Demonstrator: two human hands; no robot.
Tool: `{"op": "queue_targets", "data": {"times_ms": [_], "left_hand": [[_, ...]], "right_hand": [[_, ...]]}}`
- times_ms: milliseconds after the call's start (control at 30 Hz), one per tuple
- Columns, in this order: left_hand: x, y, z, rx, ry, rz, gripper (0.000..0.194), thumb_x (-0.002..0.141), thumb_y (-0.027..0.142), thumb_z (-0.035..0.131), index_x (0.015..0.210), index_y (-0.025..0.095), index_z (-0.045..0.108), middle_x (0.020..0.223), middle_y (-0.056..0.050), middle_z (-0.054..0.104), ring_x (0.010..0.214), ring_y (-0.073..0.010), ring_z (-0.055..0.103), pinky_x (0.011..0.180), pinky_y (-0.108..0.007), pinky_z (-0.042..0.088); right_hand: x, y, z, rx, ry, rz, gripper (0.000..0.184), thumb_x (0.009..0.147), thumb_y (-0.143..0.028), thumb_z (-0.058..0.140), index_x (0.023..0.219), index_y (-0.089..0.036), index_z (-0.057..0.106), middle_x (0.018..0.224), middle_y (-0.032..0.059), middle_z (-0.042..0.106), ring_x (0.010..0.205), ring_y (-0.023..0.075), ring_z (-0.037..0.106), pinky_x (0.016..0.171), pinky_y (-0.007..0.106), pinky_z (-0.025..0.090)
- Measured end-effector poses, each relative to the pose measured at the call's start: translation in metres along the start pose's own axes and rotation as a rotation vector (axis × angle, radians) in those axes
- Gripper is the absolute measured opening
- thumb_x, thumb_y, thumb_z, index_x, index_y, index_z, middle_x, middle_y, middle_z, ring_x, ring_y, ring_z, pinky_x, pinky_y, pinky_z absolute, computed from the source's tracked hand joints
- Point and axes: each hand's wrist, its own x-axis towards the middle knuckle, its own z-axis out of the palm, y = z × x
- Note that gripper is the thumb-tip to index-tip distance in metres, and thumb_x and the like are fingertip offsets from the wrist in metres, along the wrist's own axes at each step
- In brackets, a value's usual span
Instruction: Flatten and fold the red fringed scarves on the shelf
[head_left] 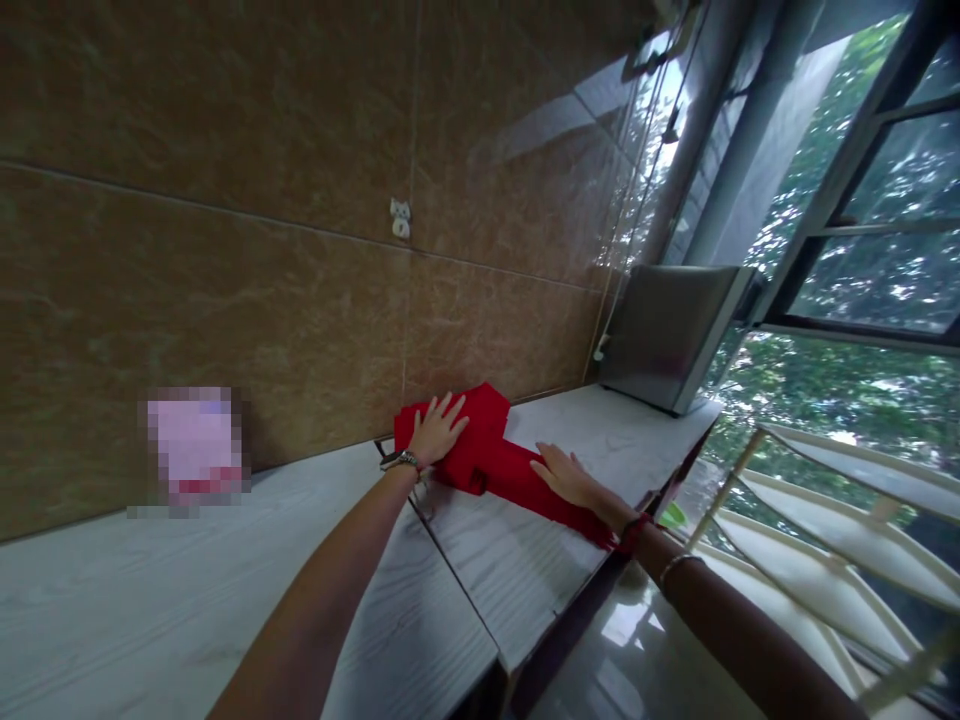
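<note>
A red cloth [491,430], perhaps a garment or a scarf, lies on a white wood-grain surface against the tiled wall. One part is bunched or folded near the wall, and a long strip runs from it toward the front edge. My left hand [439,430] rests flat on the bunched part with its fingers spread. On the strip lies my right hand [566,475], palm down, its fingers stretched out. Neither hand grips the cloth.
Beyond the cloth a grey metallic box [667,335] stands on the surface near the window. A cream tiered rack [825,560] is at the right. The surface's front edge drops to a shiny floor. A small white cat figure [400,218] sits on the wall.
</note>
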Motion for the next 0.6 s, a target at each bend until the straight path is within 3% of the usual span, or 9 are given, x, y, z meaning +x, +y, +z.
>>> {"op": "queue_targets", "data": {"times_ms": [133, 233, 400, 500, 600], "left_hand": [[-0.008, -0.034, 0.001, 0.108, -0.03, -0.063, 0.053, 0.089, 0.05, 0.019, 0.136, 0.027, 0.031, 0.145, -0.008, 0.022, 0.133, -0.0278, 0.015, 0.103, -0.049, 0.018], [-0.013, -0.05, 0.006, 0.132, 0.0, -0.062, 0.053, 0.09, 0.05, 0.019, 0.136, 0.027, 0.029, 0.147, -0.008, 0.016, 0.133, -0.0272, 0.012, 0.102, -0.049, 0.021], [-0.012, -0.07, 0.012, 0.104, 0.025, -0.061, 0.053, 0.089, 0.051, 0.024, 0.136, 0.029, 0.029, 0.148, -0.008, 0.011, 0.133, -0.0302, 0.012, 0.1, -0.048, 0.026], [-0.015, -0.083, 0.011, 0.064, 0.058, -0.076, 0.054, 0.089, 0.051, 0.024, 0.137, 0.027, 0.027, 0.148, -0.009, 0.008, 0.133, -0.0303, 0.012, 0.101, -0.046, 0.026], [-0.03, -0.096, 0.003, 0.07, 0.029, -0.067, 0.055, 0.089, 0.049, 0.025, 0.138, 0.024, 0.025, 0.147, -0.009, 0.015, 0.134, -0.0278, 0.009, 0.104, -0.045, 0.022]], "right_hand": [[0.034, -0.057, -0.002, 0.037, 0.095, -0.154, 0.059, 0.089, -0.047, 0.026, 0.14, -0.017, 0.018, 0.146, 0.0114, 0.019, 0.134, 0.0279, 0.011, 0.103, 0.054, 0.018], [0.049, -0.093, 0.014, 0.005, 0.077, -0.324, 0.063, 0.087, -0.052, 0.032, 0.139, -0.018, 0.023, 0.144, 0.0124, 0.023, 0.132, 0.0323, 0.013, 0.101, 0.057, 0.019], [0.049, -0.099, 0.037, -0.049, 0.091, -0.35, 0.062, 0.087, -0.053, 0.031, 0.138, -0.017, 0.027, 0.143, 0.0144, 0.026, 0.131, 0.0335, 0.018, 0.1, 0.057, 0.021], [0.05, -0.098, 0.03, -0.048, 0.113, -0.345, 0.062, 0.087, -0.053, 0.03, 0.138, -0.018, 0.026, 0.143, 0.0139, 0.026, 0.131, 0.0335, 0.017, 0.099, 0.058, 0.021], [0.054, -0.119, 0.018, -0.043, 0.174, -0.345, 0.06, 0.087, -0.052, 0.03, 0.137, -0.018, 0.029, 0.143, 0.0135, 0.026, 0.131, 0.034, 0.016, 0.099, 0.061, 0.016]]}}
